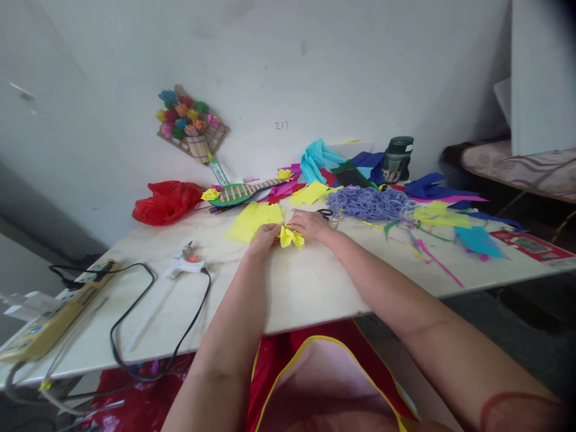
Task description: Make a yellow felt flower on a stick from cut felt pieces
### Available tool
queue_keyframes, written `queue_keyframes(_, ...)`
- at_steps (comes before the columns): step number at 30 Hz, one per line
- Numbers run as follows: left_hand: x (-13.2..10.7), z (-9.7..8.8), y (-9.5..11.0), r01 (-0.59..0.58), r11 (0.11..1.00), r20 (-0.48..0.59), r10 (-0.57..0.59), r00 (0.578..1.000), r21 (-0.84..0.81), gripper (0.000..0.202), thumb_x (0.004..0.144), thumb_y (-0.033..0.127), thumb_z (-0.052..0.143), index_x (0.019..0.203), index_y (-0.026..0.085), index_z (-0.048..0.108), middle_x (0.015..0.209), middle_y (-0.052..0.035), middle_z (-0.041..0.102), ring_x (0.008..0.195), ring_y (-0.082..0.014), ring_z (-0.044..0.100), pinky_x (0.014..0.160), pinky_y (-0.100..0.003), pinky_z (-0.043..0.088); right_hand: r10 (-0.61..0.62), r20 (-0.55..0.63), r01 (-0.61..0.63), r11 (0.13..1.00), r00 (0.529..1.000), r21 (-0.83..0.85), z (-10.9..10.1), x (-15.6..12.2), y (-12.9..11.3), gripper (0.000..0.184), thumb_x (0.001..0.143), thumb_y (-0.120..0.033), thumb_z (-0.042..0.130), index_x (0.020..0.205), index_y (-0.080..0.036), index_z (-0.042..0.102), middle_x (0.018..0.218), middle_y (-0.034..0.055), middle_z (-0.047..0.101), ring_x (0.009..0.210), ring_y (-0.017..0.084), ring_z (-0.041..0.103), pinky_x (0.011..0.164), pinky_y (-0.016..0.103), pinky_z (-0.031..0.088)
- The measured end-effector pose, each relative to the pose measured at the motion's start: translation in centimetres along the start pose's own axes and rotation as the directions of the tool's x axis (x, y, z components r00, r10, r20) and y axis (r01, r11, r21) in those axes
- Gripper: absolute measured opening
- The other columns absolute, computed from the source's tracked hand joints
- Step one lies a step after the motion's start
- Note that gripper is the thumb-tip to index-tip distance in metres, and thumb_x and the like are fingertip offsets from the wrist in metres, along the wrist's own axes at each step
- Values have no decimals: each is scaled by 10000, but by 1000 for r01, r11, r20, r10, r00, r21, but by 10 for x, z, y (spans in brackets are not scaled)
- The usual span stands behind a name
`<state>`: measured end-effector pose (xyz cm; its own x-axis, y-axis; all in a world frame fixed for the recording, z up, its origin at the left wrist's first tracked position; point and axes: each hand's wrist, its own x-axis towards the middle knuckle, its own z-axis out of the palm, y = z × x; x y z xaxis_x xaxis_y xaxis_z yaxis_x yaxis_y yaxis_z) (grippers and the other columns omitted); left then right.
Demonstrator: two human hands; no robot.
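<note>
Head view: we pinch the yellow paper flower (291, 237) between left hand (264, 235) and right hand (310, 225), mid-way across the table (315, 282); petals already formed, flat yellow sheets (254, 221) behind lie unfolded.

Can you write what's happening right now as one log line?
left hand: pinching folded yellow paper flower | right hand: holding same flower | nearby: black scissors, white glue gun

Small handwritten mark "217" on the white wall (315, 72), nothing else legible
</note>
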<state>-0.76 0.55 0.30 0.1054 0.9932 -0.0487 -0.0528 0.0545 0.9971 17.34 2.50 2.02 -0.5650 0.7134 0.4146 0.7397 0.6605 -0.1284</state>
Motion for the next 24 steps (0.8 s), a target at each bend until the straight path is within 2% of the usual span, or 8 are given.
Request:
queue_keyframes(5,3,-1,-3,8,1000,-1,-8,1000,28,366,645,445,890,623,169,649,531,13,578,543,-138,571,595,-266,450,-11,3,11,999,1000,-32,0,-1,-1,267,1017,-314,564,1075,-229,810,1086,76,784,1003,196,690,720,275,416)
queue_keyframes(12,2,0,-4,-18,999,23,17,1000,36,370,684,475,863,610,184,646,554,-2,631,536,-135,579,561,-246,456,44,58,-39,996,997,-85,-8,-1,-11,301,1037,-301,527,1039,-174,799,1103,124,779,1003,218,694,749,298,420)
queue_keyframes(19,4,-2,-7,-13,999,21,13,1000,38,340,667,449,864,643,173,667,634,-33,694,641,-177,668,598,-258,476,37,74,-29,994,997,-103,-8,-2,-12,311,1042,-302,512,1040,-178,798,1109,126,772,977,209,686,736,286,417)
queue_keyframes(24,6,-5,-8,-42,999,14,42,999,28,350,627,443,879,632,168,663,624,-28,685,600,-159,635,576,-253,456,20,52,-16,997,998,-70,-1,1,-5,291,1031,-328,551,1065,-180,799,1104,119,776,981,209,688,742,288,417)
